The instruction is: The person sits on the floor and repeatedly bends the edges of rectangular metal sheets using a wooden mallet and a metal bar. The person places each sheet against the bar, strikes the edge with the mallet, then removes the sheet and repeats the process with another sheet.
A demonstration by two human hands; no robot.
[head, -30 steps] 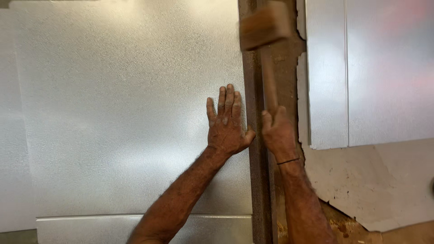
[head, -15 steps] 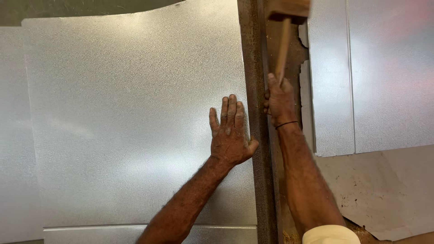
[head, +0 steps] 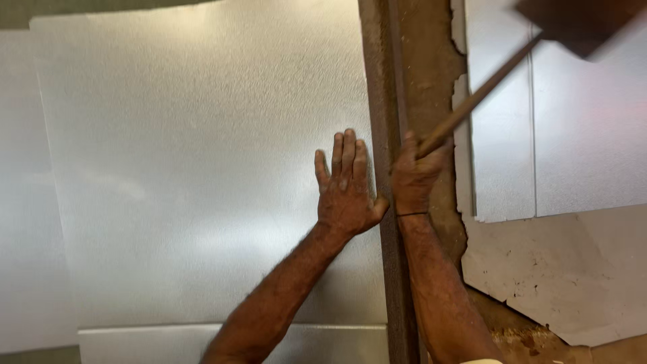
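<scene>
Wooden mallet (head: 532, 54), held in the right hand (head: 412, 176): the grip is closed tight around the bottom end of its handle (head: 475, 98). From that grip the handle runs up and to the right, so its long axis is a diagonal, and the dark, blurred block of the head sits at the top right, well away from the fist and out over the pale panels there. The right hand is the only one on the tool.

Just left of the grip, almost touching it, stands a narrow, upright brown strip (head: 384, 87) that runs from top to bottom of the view. The left hand (head: 345, 185) lies on the far side of that strip, open and flat, fingers together and pointing up, holding nothing. It presses on a large, dull silver metal sheet (head: 195, 168), with its thumb against the strip's edge. To the right of the grip, a rough brown surface (head: 431, 61) shows between the strip and the pale panels (head: 579, 148).
</scene>
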